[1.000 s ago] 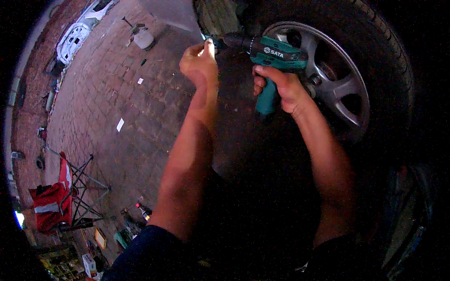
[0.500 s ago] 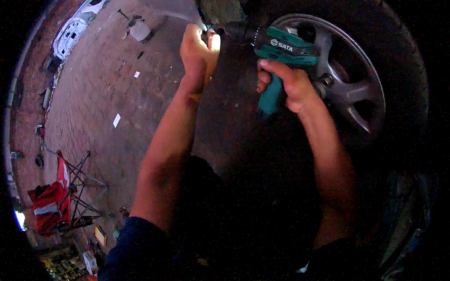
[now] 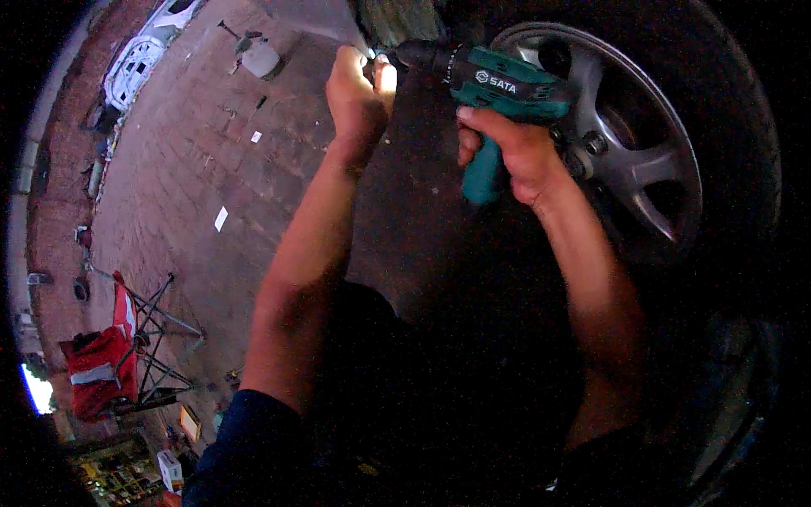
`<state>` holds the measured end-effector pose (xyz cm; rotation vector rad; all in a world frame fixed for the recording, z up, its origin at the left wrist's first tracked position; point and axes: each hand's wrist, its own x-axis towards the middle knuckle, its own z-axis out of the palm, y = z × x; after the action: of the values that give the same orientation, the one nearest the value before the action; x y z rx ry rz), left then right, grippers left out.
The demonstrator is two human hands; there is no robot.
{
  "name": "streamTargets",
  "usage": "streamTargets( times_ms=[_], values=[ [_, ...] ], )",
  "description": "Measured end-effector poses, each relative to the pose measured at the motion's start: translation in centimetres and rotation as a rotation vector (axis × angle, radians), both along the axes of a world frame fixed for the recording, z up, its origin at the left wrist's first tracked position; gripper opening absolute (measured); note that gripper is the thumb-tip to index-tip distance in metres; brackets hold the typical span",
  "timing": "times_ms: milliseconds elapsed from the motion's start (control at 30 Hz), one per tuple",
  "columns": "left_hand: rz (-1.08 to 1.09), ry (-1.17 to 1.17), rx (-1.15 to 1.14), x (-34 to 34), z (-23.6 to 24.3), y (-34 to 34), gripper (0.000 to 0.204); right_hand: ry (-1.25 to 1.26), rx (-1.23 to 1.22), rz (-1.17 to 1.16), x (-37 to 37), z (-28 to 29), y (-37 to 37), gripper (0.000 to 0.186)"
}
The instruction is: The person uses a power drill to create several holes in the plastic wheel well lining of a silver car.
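Observation:
My right hand is wrapped round the grip of a green and black cordless drill, its index finger up by the trigger. The drill's dark chuck points left, toward my left hand. That hand is raised with thumb and fingers pinched at the lower edge of a pale grey panel. Bright light falls on its fingertips. Whatever small thing lies between them is too small and glaring to name. The drill's tip comes close to these fingers; whether it touches anything there, I cannot tell.
A silver alloy wheel with a dark tyre stands close on the right, beside the drill. On the brick-paved ground are a white jug and a paper scrap. A red folding chair stands at lower left; a white box sits below it.
The drill and my right hand have shifted slightly left, bringing the chuck nearer my left fingers. My left hand stays pinched in nearly the same place. The whole view has turned a little.

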<state>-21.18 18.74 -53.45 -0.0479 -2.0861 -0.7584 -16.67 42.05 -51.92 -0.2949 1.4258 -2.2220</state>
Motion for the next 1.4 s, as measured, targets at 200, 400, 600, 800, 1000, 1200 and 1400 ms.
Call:
streamTargets(
  times_ms=[200,400,600,800,1000,1200,1400],
  values=[
    [0.022,-0.022,-0.042,-0.1,-0.3,-0.7,0.025,0.037,-0.022,-0.011,-0.2,-0.6,-0.8,0.018],
    [-0.037,-0.038,-0.025,0.3,0.8,-0.5,0.026,0.120,0.009,-0.013,-0.7,-0.4,-0.5,0.021],
    [-0.067,-0.059,-0.037,-0.6,-0.8,-0.9,0.031,0.284,0.020,-0.091,-0.6,-2.8,1.4,0.029],
    [0.134,-0.670,-0.097,1.5,0.4,-1.9,0.086,0.225,0.333,-0.027,2.0,-4.6,7.7,0.029],
    [-0.548,-0.845,-0.162,7.4,-15.5,-0.5,0.030,0.262,0.719,-0.048,11.2,-7.8,14.1,0.031],
    [-0.694,-1.195,-0.252,10.3,-31.8,6.6,0.043,-0.001,0.678,-0.116,18.4,-12.3,13.8,0.034],
    [-0.593,-1.506,-0.091,7.6,-36.6,8.9,0.042,-0.304,0.844,0.112,19.5,-11.6,15.3,0.035]
  ],
)
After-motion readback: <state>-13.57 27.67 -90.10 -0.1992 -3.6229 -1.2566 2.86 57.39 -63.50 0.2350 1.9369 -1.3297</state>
